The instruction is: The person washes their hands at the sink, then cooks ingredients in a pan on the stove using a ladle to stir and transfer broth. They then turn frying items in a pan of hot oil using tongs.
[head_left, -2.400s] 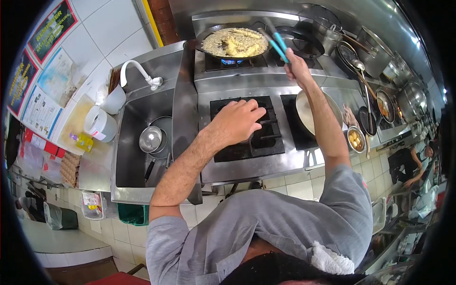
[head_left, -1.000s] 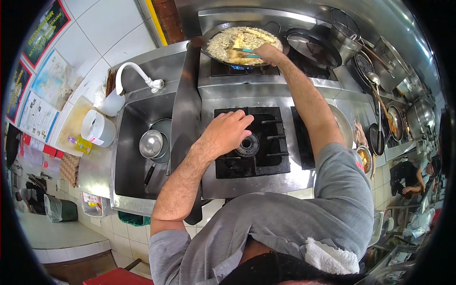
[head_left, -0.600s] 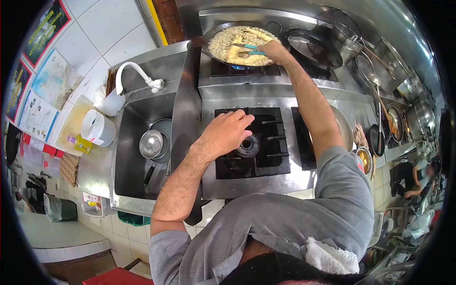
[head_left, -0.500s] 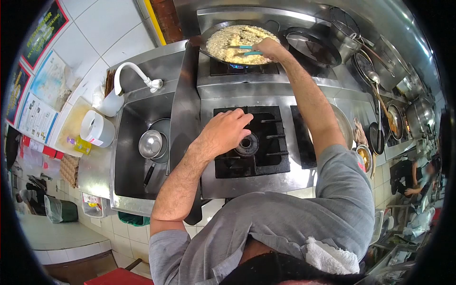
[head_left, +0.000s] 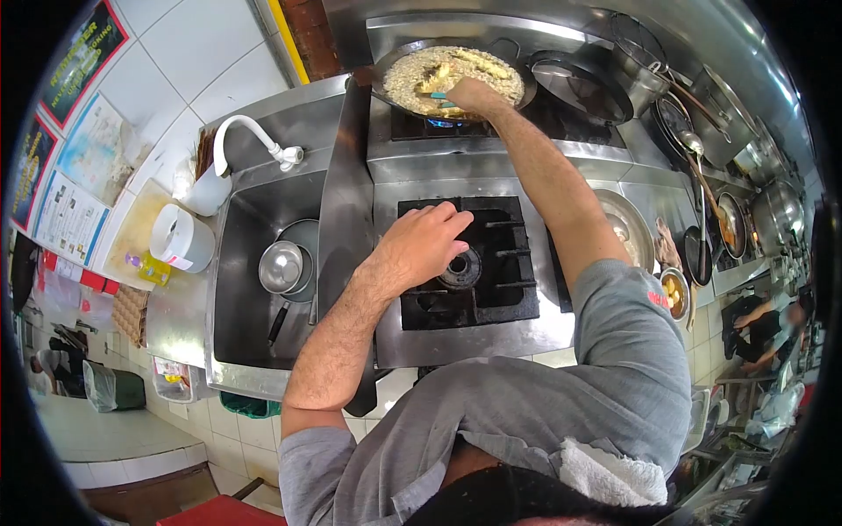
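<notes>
At the back burner a wide wok [head_left: 405,72] of bubbling oil holds several long, pale-yellow battered pieces [head_left: 481,63]. My right hand [head_left: 474,96] reaches over its front rim, closed around tongs [head_left: 441,95] with teal grips. The tips of the tongs are at a battered piece [head_left: 435,77] on the left side of the oil. My left hand [head_left: 425,241] hangs palm down over the left part of the front burner grate [head_left: 504,294], holding nothing, its fingers loosely bent and a little apart.
Blue flame [head_left: 445,123] burns under the wok. A dark pan [head_left: 581,86] stands right of it, and a metal bowl [head_left: 647,223] lies beyond my right forearm. Left is a sink [head_left: 241,307] with a small steel pan [head_left: 281,266]. A person [head_left: 761,324] is far right.
My right hand and the tongs have moved left across the wok, and a battered piece there now stands higher. My left hand stays over the grate.
</notes>
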### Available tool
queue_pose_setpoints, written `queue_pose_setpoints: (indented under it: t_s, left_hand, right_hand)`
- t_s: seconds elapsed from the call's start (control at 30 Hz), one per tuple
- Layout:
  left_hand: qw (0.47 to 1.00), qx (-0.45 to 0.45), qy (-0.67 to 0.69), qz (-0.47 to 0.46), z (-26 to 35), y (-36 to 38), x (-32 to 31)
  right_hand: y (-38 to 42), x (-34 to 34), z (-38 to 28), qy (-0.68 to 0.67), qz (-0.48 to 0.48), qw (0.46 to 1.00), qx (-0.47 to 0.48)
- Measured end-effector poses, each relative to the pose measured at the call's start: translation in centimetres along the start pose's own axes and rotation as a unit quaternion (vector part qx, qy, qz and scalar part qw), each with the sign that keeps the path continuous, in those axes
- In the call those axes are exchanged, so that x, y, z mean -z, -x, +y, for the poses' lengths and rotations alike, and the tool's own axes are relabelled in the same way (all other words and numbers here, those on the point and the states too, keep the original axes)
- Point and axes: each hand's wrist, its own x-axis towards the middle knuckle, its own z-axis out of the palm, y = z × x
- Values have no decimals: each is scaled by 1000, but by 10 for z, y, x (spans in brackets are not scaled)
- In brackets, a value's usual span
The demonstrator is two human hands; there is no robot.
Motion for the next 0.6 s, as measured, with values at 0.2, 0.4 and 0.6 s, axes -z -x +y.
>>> queue_pose_setpoints:
  t_s: [0.2, 0.4, 0.6]
  left_hand:
    - [1000, 2, 10, 9, 0, 0, 3]
    - [1000, 4, 3, -2, -1, 0, 3]
    - [1000, 13, 4, -7, -3, -1, 2]
  right_hand:
    - [14, 21, 30, -124, -2, 992, -39]
    - [-2, 26, 76, -324, -19, 941, -92]
    - [-33, 10, 70, -336, -39, 933, -126]
